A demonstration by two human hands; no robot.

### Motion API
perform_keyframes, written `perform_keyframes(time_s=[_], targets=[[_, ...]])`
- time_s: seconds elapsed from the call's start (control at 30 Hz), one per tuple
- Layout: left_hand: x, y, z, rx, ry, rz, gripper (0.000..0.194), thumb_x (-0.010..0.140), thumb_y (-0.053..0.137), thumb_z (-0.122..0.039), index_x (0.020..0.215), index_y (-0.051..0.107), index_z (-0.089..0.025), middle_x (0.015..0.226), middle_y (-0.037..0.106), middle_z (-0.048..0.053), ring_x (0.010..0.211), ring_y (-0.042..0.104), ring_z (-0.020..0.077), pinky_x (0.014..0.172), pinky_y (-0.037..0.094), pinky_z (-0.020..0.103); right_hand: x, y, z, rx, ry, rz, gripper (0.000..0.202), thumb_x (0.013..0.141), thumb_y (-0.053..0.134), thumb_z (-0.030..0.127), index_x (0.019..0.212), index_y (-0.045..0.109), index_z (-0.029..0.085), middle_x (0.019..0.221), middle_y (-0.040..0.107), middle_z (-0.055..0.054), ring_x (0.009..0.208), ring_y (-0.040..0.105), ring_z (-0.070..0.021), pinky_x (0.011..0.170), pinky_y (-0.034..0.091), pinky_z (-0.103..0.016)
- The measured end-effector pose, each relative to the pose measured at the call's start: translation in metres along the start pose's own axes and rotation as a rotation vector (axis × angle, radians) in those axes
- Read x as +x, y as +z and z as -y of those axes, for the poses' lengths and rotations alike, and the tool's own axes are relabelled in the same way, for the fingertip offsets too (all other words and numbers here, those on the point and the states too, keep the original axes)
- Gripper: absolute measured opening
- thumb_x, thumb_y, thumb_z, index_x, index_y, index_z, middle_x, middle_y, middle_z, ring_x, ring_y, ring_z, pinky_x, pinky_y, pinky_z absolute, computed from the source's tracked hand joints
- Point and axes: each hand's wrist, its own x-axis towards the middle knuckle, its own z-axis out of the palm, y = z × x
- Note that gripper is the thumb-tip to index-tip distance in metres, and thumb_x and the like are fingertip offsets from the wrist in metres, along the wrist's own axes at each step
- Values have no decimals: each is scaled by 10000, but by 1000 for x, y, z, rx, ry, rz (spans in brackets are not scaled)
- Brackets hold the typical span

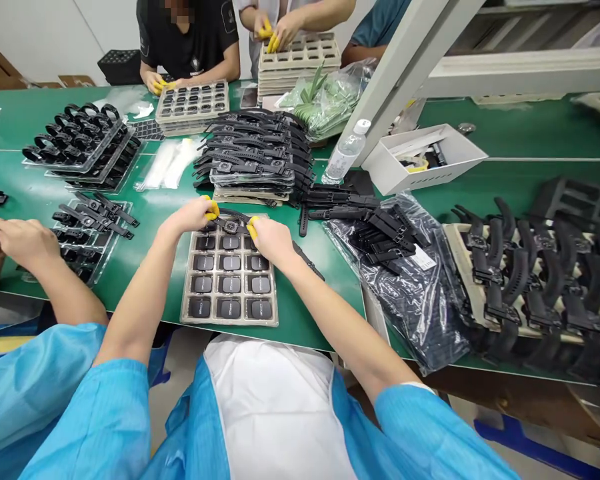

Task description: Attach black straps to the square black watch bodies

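Above the far end of a beige compartment tray [279, 315], a black smartwatch [231, 227] with its strap lies stretched between my two hands. My left hand [196, 215], with yellow finger cots, is closed on the strap at the left side. On the other side my right hand [273, 239], also in yellow finger cots, pinches the strap close to the watch body. Rows of square black watch bodies [231, 284] sit in the tray's compartments below. A loose black strap [307, 260] lies on the table beside my right forearm.
Beyond the tray rises a stack of strapped watches [253, 150]. Black straps [380, 233] lie on a plastic bag [430, 320] at right, near a bottle [347, 152] and white box [427, 160]. A co-worker's hands [23, 243] are at left; others work opposite.
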Motion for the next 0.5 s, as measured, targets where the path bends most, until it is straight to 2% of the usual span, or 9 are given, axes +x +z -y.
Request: perform_keyframes(time_s=[0.1,0.2,0.27,0.37,0.5], targets=[[6,9,5,128,-19,-27,184,868,588,-96,1017,692,-129,1089,632,130,1051,559,266,1013,429,428,8,3,-6,-31,-16,-27,328,1079,389,243,1247,659,163,1259,660,-170,1139,587,-296,750,436,-323],[-10,23,6,235,-87,-124,266,952,535,-178,1181,637,-87,1289,556,223,1251,450,355,1091,358,539,-13,3,-24,-45,51,-95,323,1084,434,337,1234,655,155,1268,631,-177,1151,569,-299,724,437,-322],[-25,31,7,284,-131,-147,291,986,480,-220,1192,630,-80,1287,557,246,1258,443,383,1056,378,553,-35,2,-42,-43,134,-112,315,1071,480,375,1223,648,156,1219,640,-163,1101,587,-294,720,433,-327],[-43,38,8,328,-134,-93,275,972,477,-221,1143,670,-129,1210,626,210,1181,515,373,978,428,519,-69,5,-70,-51,268,-47,317,1038,555,407,1212,633,154,1159,649,-151,1047,609,-300,716,425,-340],[-47,43,5,374,-89,-46,278,938,485,-183,1111,700,-146,1202,658,210,1189,545,382,969,425,529,-96,21,-90,-41,344,-3,305,1011,593,405,1175,620,149,1165,647,-173,1093,602,-332,746,438,-365]])
